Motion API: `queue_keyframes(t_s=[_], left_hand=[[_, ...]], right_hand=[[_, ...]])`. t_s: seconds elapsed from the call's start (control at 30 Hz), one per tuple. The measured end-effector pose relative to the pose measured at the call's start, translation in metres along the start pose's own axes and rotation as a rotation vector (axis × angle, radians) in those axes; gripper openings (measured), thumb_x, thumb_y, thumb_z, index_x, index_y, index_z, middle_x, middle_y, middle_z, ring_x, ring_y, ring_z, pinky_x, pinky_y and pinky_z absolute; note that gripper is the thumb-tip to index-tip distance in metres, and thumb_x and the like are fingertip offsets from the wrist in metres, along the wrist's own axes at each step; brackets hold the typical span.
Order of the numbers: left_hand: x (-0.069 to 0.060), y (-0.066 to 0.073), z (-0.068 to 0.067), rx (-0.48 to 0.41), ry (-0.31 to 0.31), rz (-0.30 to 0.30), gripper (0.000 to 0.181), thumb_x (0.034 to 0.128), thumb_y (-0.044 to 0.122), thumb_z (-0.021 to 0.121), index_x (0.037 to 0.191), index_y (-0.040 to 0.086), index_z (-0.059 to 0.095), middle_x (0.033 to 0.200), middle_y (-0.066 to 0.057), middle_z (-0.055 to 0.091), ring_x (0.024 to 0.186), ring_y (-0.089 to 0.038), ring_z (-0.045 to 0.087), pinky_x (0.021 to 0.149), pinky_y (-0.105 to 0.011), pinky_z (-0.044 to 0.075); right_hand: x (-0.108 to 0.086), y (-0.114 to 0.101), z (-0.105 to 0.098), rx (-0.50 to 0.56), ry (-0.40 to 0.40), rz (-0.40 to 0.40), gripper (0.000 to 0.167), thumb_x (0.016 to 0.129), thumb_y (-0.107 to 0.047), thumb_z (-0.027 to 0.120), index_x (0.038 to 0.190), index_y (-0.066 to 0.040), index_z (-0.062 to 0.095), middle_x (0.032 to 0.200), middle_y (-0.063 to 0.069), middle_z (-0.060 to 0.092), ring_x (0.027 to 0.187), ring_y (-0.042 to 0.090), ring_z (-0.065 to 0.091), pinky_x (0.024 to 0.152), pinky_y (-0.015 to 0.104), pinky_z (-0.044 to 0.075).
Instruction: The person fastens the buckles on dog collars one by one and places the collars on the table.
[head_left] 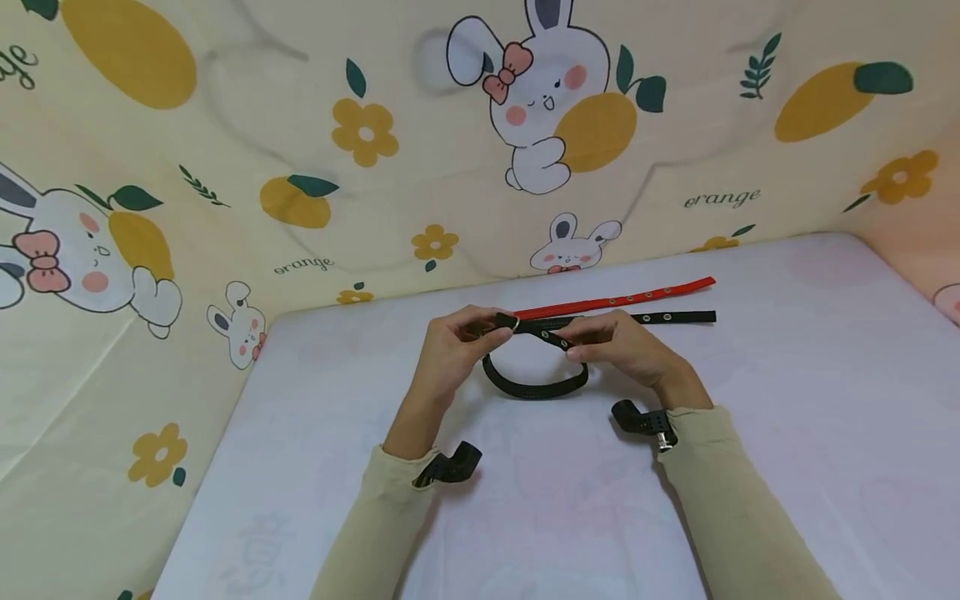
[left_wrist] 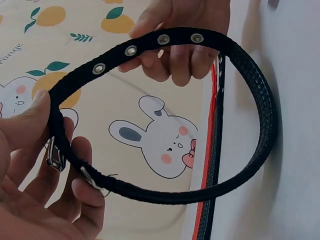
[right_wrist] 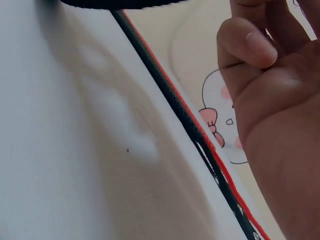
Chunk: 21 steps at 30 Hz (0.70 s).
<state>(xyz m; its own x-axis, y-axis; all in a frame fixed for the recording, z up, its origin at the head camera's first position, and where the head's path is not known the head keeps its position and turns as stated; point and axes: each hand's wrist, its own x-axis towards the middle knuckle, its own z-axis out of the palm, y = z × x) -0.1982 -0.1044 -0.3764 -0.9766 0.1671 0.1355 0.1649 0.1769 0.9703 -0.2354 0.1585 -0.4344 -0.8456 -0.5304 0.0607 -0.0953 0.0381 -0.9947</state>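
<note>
A black pet collar [head_left: 534, 391] with metal-ringed holes is bent into a loop above the white table, its lower edge close to the surface. My left hand [head_left: 447, 354] pinches the end with the metal buckle [left_wrist: 56, 155], thumb on one side and fingers on the other. Beside that buckle, a metal ring [left_wrist: 91, 178] is partly covered by fingertips. The holed end is pinched by my right hand [head_left: 630, 350]; in the left wrist view its fingers show behind the strap near the eyelets [left_wrist: 163, 39]. Only the collar's dark edge [right_wrist: 122, 4] appears at the top of the right wrist view.
Behind the hands, a red collar [head_left: 615, 300] and another black collar [head_left: 678, 317] lie side by side on the table [head_left: 555, 517], holed ends to the right. A patterned cloth backdrop [head_left: 465, 192] rises at the table's far edge. Each wrist carries a small black camera [head_left: 457, 463].
</note>
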Motion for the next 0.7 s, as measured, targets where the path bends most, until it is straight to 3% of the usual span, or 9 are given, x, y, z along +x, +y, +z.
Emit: queue_keyframes(t_s=[0.33, 0.7], left_hand=[[0.0, 0.001, 0.01, 0.048, -0.024, -0.022, 0.024, 0.0853, 0.012, 0.079, 0.108, 0.008, 0.075, 0.101, -0.009, 0.071, 0.091, -0.016, 0.061, 0.075, -0.028, 0.047], [-0.002, -0.006, 0.02, 0.052, -0.041, -0.03, 0.02, 0.082, 0.016, 0.083, 0.101, 0.012, 0.077, 0.1, -0.004, 0.073, 0.087, -0.014, 0.057, 0.07, -0.028, 0.044]], right_hand=[[0.001, -0.006, -0.002, -0.033, 0.015, -0.028, 0.023, 0.088, -0.008, 0.074, 0.11, -0.013, 0.078, 0.109, -0.004, 0.07, 0.104, 0.021, 0.058, 0.087, 0.031, 0.049], [0.004, -0.006, 0.005, -0.04, -0.011, -0.027, 0.023, 0.088, -0.009, 0.073, 0.11, -0.015, 0.078, 0.111, -0.004, 0.069, 0.102, 0.021, 0.058, 0.085, 0.031, 0.049]])
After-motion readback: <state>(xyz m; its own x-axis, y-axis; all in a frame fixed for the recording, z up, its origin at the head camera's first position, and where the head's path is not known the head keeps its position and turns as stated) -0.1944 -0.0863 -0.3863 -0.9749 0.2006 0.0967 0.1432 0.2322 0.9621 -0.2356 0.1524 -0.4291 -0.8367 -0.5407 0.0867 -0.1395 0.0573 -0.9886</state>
